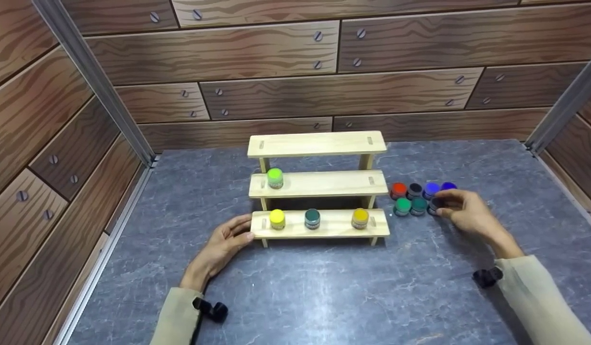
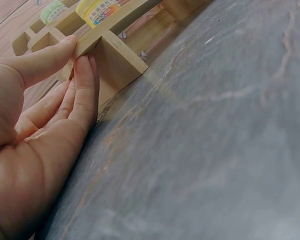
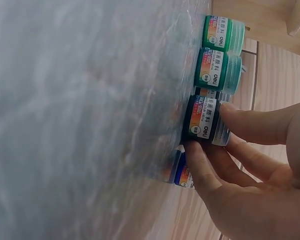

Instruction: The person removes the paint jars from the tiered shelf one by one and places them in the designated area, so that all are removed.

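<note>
A three-step wooden display stand (image 1: 319, 143) stands on the grey table. My left hand (image 1: 223, 249) pinches the left end of its lowest step, the thumb at the board's edge and the fingers against its side. My right hand (image 1: 472, 218) holds a dark paint jar (image 3: 202, 117) between thumb and fingers, at the near right of a jar cluster. Its base looks close to the tabletop; whether it touches is unclear. On the lowest step sit a yellow jar (image 1: 277, 219), a dark green jar (image 1: 312, 218) and an orange-yellow jar (image 1: 360, 218). A light green jar (image 1: 275, 178) sits on the middle step.
Right of the stand, the cluster includes a red jar (image 1: 398, 190), a black jar (image 1: 414, 191), a blue jar (image 1: 431, 190), a green jar (image 1: 402, 206) and a teal jar (image 1: 418, 206). Wood-patterned walls (image 1: 276, 52) enclose the table's back and sides.
</note>
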`<state>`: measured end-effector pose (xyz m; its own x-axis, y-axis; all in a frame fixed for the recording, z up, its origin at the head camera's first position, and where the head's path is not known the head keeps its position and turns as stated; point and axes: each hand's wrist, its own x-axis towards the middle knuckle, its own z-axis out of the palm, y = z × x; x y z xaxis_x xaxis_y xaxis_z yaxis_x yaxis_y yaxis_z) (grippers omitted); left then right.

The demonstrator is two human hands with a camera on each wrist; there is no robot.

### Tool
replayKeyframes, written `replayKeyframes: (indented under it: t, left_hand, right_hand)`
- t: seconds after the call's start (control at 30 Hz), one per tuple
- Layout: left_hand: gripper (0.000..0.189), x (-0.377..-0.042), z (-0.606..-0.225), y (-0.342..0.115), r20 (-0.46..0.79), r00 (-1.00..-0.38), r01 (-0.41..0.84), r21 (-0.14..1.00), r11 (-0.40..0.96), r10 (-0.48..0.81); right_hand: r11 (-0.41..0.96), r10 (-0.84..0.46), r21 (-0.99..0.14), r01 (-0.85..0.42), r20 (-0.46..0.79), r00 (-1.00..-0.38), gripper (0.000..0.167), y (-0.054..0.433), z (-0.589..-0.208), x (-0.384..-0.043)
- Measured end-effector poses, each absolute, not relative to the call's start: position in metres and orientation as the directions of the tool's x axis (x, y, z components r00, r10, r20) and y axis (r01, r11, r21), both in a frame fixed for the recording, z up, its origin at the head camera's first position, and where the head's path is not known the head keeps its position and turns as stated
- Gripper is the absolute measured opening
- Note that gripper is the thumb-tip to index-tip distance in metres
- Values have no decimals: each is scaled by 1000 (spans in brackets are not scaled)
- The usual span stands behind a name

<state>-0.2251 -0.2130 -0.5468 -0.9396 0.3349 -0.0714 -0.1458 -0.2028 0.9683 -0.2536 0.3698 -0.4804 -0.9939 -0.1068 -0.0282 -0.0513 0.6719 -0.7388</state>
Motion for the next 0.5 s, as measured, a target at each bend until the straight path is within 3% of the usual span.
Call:
replayKeyframes:
  t: [0.5]
  left_hand:
    - [70, -225, -546, -212, -68, -940, -142, 969, -201, 334]
  right_hand:
    - [707, -104, -704, -71, -4, -995, 55, 355, -438, -252]
